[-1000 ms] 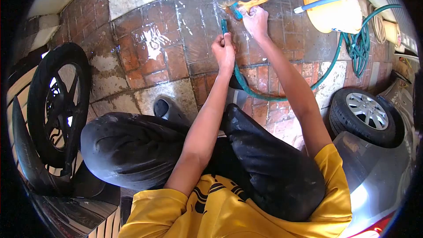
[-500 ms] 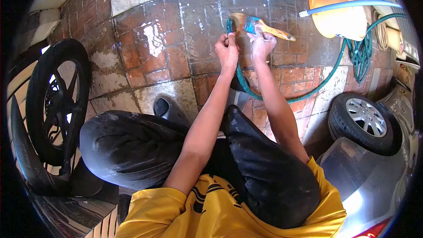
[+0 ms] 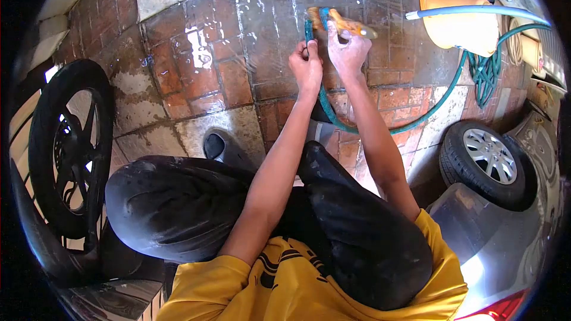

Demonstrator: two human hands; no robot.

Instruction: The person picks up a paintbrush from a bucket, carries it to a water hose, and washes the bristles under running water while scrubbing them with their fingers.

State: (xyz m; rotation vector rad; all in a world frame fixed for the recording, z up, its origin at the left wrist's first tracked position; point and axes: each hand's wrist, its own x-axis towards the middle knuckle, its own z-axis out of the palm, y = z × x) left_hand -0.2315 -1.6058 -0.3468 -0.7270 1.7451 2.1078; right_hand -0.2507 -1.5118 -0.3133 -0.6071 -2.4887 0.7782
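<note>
Near its end, a green garden hose (image 3: pixel 308 28) is gripped in my left hand (image 3: pixel 307 66), with the tip pointing away from me. Just to the right, my right hand (image 3: pixel 348 53) holds a paintbrush (image 3: pixel 352 26) by its orange-yellow handle. Its light brown bristles (image 3: pixel 316 19) sit right at the hose tip, and a blue band shows on the ferrule. Both hands are over the wet brick paving (image 3: pixel 232 53). From my left hand the hose curves under my right forearm toward the right.
A yellow-orange bucket (image 3: pixel 443 27) stands at the back right with a light blue hose (image 3: pixel 476 9) across it. Coiled green hose (image 3: pixel 485 80) lies beside it. A motorcycle wheel (image 3: pixel 71 148) is at left, a car wheel (image 3: pixel 491 154) at right. A wall edge runs along the back.
My right hand has moved slightly up and left, tilting the brush so its bristles come closer to the hose tip. My left hand stays nearly in place on the hose.
</note>
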